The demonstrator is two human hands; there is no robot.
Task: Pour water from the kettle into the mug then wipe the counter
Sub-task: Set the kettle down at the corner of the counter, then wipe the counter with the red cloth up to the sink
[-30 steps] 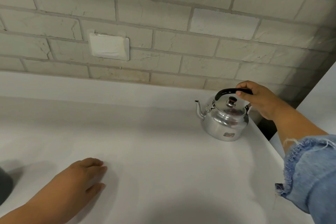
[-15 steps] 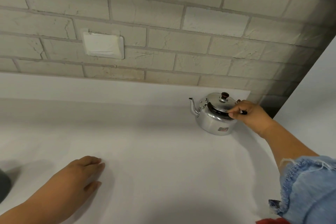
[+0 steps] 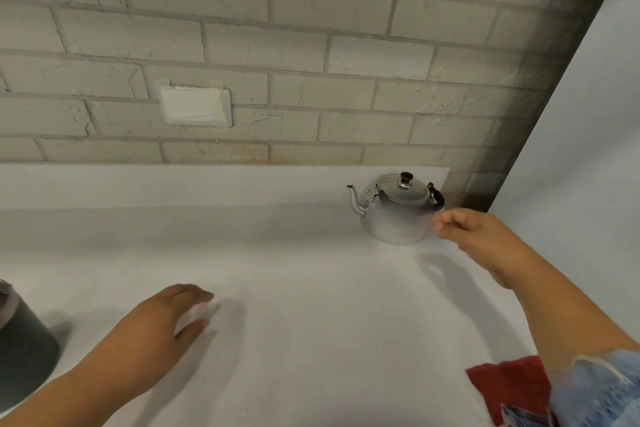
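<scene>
At the far left edge a dark grey mug stands on the white counter, cut off by the frame so only its right part and a bit of pale rim show. Just right of it the left hand lies palm down on the counter, fingers stretched forward and close together, thumb set slightly apart, holding nothing. Its bare forearm runs down to the lower left corner.

Behind, a pale brick wall rises from the back of the counter, and a white plate is fixed to it above the left hand.

Further right, near the back corner of the counter, the steel kettle sits upright with its lid on, a dark knob on top. Its thin spout points left, and its black handle is folded down behind the right side of the body.

The right hand hovers just right of the kettle, at the height of its lower body, blurred. Its fingers are curled loosely inward and grip nothing; whether the knuckles touch the kettle's side I cannot tell. The arm runs down to a frayed blue denim sleeve at the lower right corner.

Beside that sleeve a red cloth lies at the near right edge of the counter, partly hidden by the sleeve.
</scene>
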